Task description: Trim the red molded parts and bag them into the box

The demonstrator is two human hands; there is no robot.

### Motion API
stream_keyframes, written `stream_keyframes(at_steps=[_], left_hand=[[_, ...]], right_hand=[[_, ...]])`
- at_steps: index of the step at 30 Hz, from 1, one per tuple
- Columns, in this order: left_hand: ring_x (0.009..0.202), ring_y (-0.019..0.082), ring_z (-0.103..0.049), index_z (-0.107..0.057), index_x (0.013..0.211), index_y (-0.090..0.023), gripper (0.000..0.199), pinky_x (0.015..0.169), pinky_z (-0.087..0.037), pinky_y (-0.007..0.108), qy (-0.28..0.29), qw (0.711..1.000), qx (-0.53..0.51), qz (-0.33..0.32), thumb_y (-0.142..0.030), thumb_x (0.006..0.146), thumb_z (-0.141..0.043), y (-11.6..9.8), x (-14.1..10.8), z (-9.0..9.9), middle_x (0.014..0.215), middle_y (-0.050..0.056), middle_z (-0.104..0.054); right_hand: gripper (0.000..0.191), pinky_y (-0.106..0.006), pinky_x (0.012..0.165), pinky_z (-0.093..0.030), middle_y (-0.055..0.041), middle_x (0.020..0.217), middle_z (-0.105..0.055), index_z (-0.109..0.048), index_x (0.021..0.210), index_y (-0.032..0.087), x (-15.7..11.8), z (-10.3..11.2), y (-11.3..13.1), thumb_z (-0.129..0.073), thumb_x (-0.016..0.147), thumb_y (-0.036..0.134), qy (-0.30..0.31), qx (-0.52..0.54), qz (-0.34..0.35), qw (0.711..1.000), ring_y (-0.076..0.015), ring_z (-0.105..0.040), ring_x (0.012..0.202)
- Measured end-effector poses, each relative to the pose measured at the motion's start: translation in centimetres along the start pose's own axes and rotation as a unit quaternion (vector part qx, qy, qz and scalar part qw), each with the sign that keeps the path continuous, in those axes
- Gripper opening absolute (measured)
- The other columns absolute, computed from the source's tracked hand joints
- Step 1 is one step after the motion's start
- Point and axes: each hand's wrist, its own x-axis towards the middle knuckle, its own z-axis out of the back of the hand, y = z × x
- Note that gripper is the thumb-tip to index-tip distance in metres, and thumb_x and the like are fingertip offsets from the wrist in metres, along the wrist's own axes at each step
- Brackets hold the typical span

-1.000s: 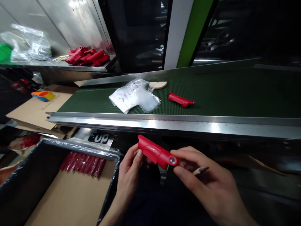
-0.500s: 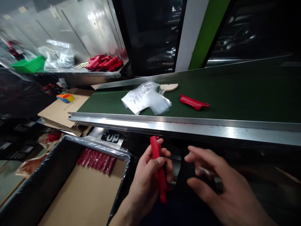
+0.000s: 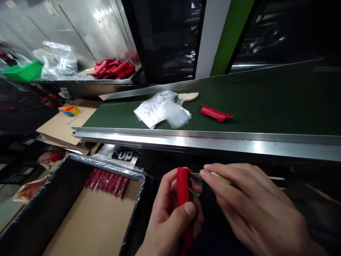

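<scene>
My left hand (image 3: 173, 213) is closed around a long red plastic part (image 3: 182, 188), held upright with its top end above my fingers. From the right, my right hand (image 3: 255, 202) pinches a small knife (image 3: 222, 177) with a pale handle. Its thin metal blade meets or nearly meets the upper right edge of the part; exact contact cannot be made out. Beyond my hands, a similar red plastic part (image 3: 216, 113) lies on the green conveyor belt (image 3: 266, 110). To its left are crumpled clear plastic bags (image 3: 162, 108) with handwriting and a flat cream-coloured piece (image 3: 188, 96).
The metal conveyor rail (image 3: 186, 138) runs across in front of me. At lower left stands a lined bin (image 3: 71, 160) holding several bagged red parts (image 3: 108, 182) on cardboard. A metal shelf (image 3: 87, 81) bears red parts (image 3: 113, 68), plastic bags (image 3: 65, 62) and a green tray (image 3: 23, 71).
My right hand has moved left to the red part, with the knife now visible in its fingers. My left hand has turned the part and lowered it slightly. The view has shifted a little.
</scene>
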Motion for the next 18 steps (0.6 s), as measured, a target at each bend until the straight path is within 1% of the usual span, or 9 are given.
stream_keyframes(at_steps=[4, 6, 10, 14, 15, 18], left_hand=[[0.066, 0.009, -0.057, -0.054, 0.120, -0.033, 0.042, 0.052, -0.043, 0.017, -0.033, 0.999, -0.001, 0.011, -0.030, 0.082, -0.071, 0.1, -0.3, -0.3, 0.108, 0.004, -0.060], [0.064, 0.009, -0.056, -0.054, 0.119, -0.033, 0.042, 0.051, -0.041, 0.017, -0.039, 0.999, 0.001, 0.016, -0.031, 0.081, -0.072, 0.1, -0.4, -0.3, 0.107, 0.005, -0.060], [0.055, 0.006, -0.051, -0.057, 0.119, -0.034, 0.042, 0.046, -0.037, 0.016, -0.027, 0.999, 0.020, 0.026, -0.037, 0.080, -0.073, -0.2, -0.4, -0.1, 0.101, 0.003, -0.059], [0.052, 0.004, -0.048, -0.059, 0.118, -0.038, 0.041, 0.045, -0.036, 0.015, -0.022, 0.999, 0.031, 0.033, -0.037, 0.079, -0.074, -0.5, -0.6, 0.1, 0.099, 0.001, -0.060], [0.053, 0.004, -0.047, -0.061, 0.116, -0.037, 0.041, 0.045, -0.036, 0.015, -0.014, 0.999, 0.032, 0.033, -0.037, 0.078, -0.076, -0.5, -0.7, 0.1, 0.098, 0.001, -0.061], [0.058, 0.006, -0.047, -0.066, 0.111, -0.030, 0.039, 0.049, -0.034, 0.015, 0.030, 0.999, 0.013, 0.037, -0.037, 0.074, -0.079, -0.4, -1.1, 0.2, 0.092, 0.005, -0.064]], right_hand=[[0.042, -0.038, 0.080, -0.045, -0.0107, 0.113, -0.067, -0.063, 0.122, 0.014, -0.1, 0.1, -0.1, -0.053, 0.085, -0.003, 0.001, -0.003, -0.002, 1.000, -0.0215, -0.060, 0.101], [0.042, -0.037, 0.080, -0.045, -0.0109, 0.113, -0.067, -0.063, 0.122, 0.013, -0.1, 0.2, -0.1, -0.053, 0.085, -0.003, 0.003, -0.002, -0.001, 1.000, -0.0214, -0.060, 0.101], [0.046, -0.038, 0.078, -0.045, -0.0109, 0.112, -0.067, -0.063, 0.122, 0.014, -0.2, 0.1, -0.1, -0.053, 0.082, -0.006, 0.002, -0.005, 0.008, 1.000, -0.0220, -0.061, 0.099], [0.047, -0.039, 0.079, -0.046, -0.0103, 0.112, -0.067, -0.063, 0.123, 0.015, -0.4, -0.1, -0.6, -0.055, 0.082, -0.005, -0.006, -0.010, 0.007, 1.000, -0.0228, -0.061, 0.098], [0.048, -0.039, 0.080, -0.047, -0.0101, 0.113, -0.067, -0.063, 0.125, 0.016, -0.4, 0.0, -0.8, -0.055, 0.082, -0.005, -0.014, -0.008, -0.003, 1.000, -0.0227, -0.061, 0.098], [0.050, -0.038, 0.085, -0.049, -0.0084, 0.116, -0.065, -0.060, 0.130, 0.019, -0.4, 0.4, -1.5, -0.057, 0.084, 0.000, -0.047, 0.010, -0.060, 0.997, -0.0216, -0.061, 0.102]])
